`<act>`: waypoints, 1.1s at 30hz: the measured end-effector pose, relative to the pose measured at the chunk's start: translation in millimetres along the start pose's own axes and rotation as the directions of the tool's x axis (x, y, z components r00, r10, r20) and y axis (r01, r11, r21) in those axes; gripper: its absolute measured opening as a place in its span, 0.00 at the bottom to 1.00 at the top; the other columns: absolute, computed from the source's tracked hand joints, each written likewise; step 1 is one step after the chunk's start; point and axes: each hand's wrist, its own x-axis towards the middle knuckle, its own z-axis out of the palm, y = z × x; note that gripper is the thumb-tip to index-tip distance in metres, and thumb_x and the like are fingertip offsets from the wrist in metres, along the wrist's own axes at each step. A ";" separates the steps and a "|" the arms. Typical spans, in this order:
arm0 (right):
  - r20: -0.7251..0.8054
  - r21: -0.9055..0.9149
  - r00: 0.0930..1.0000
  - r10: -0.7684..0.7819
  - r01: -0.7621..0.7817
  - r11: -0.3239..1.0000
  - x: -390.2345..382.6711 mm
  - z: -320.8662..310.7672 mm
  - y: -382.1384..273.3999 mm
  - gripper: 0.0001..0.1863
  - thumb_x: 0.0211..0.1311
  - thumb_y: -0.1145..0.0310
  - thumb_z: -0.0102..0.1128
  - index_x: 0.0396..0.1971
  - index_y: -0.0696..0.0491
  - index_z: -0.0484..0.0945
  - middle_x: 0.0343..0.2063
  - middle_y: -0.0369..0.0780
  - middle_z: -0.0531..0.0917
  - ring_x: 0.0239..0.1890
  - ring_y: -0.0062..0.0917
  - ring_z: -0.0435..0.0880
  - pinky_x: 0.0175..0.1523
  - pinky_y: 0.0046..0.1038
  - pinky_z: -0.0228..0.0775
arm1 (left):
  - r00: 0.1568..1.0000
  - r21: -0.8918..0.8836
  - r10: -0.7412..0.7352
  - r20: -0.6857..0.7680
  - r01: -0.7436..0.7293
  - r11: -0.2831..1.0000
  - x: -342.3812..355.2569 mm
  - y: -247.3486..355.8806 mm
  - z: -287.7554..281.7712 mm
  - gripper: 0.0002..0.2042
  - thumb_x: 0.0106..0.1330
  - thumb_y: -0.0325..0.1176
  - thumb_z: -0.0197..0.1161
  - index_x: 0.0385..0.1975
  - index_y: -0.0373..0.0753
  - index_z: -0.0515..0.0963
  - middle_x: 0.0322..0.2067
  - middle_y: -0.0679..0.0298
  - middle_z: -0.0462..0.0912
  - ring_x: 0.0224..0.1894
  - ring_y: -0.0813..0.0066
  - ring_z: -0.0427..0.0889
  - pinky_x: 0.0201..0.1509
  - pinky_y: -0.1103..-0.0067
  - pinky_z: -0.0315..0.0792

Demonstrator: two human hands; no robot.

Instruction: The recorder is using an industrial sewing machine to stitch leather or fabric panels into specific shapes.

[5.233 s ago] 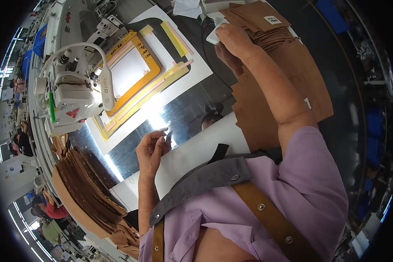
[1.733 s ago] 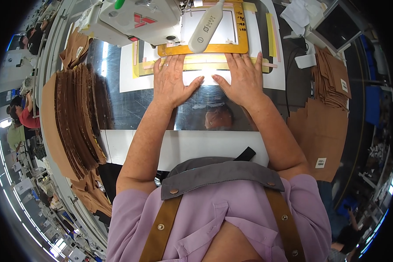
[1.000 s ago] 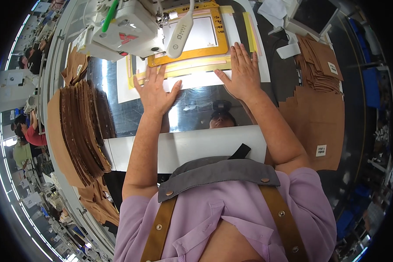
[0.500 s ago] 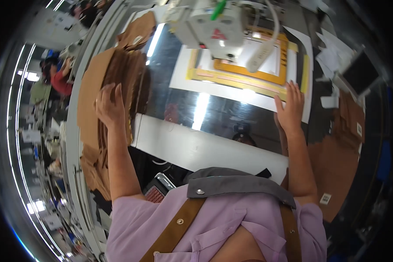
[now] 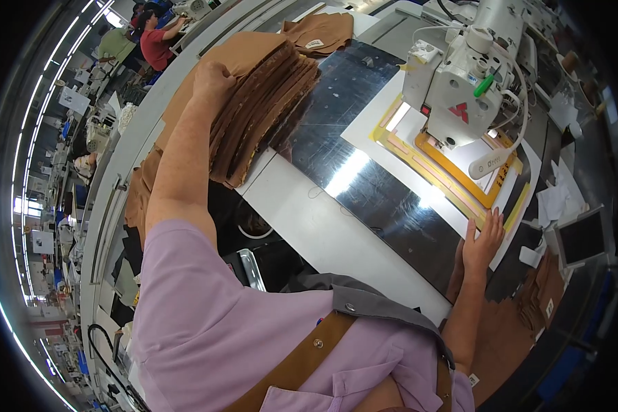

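Observation:
My left hand (image 5: 213, 81) is closed over the top of a thick pile of brown fabric panels (image 5: 254, 58), at the panel edge; its fingertips are partly hidden. The layers below bulge out toward the dark metal plate. Over at the right, my right hand (image 5: 484, 242) lies with fingers stretched and apart, near the corner of a yellow-edged template (image 5: 432, 180) on a white sheet. It grips nothing. An orange clamp frame (image 5: 484, 198) sits on that template under the white sewing machine head (image 5: 453, 103).
Another brown piece (image 5: 319, 33) with a white label lies beyond the pile. A small dark screen (image 5: 582, 239) and more brown panels (image 5: 505, 329) are at my right. A white strip (image 5: 288, 199) borders the shiny metal plate (image 5: 353, 89). Co-workers sit at the far left.
The view has turned left. My left hand has moved to the far part of the pile, and its spread fingers have closed. My right hand stays open by the template corner.

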 end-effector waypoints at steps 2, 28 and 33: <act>0.003 0.010 1.000 0.003 -0.003 1.000 -0.4 -2.5 -1.3 0.28 0.72 0.58 0.58 0.66 0.58 0.70 0.71 0.49 0.67 0.76 0.45 0.59 0.79 0.50 0.44 | 0.987 -0.124 -0.155 -0.050 0.148 0.981 -3.5 4.1 -3.6 0.08 0.55 0.37 0.73 0.30 0.40 0.89 0.31 0.56 0.89 0.34 0.64 0.89 0.44 0.71 0.80; 0.545 0.760 0.791 0.278 -0.606 0.236 -30.8 -74.7 6.4 0.12 0.69 0.72 0.65 0.50 0.58 0.80 0.30 0.35 0.87 0.33 0.13 0.83 0.39 0.18 0.75 | 0.618 -0.846 0.783 0.071 -0.379 0.376 -275.9 304.8 57.7 0.17 0.66 0.24 0.65 0.56 0.37 0.78 0.56 0.52 0.80 0.57 0.51 0.81 0.59 0.67 0.77; 0.538 0.746 0.825 0.170 -0.561 0.359 -36.0 -79.8 2.7 0.13 0.68 0.72 0.63 0.50 0.57 0.81 0.31 0.35 0.87 0.34 0.14 0.83 0.42 0.21 0.74 | 0.582 -0.480 0.811 -0.063 -0.729 0.487 -240.7 339.6 94.0 0.24 0.70 0.36 0.63 0.63 0.35 0.71 0.66 0.52 0.71 0.65 0.54 0.74 0.62 0.61 0.74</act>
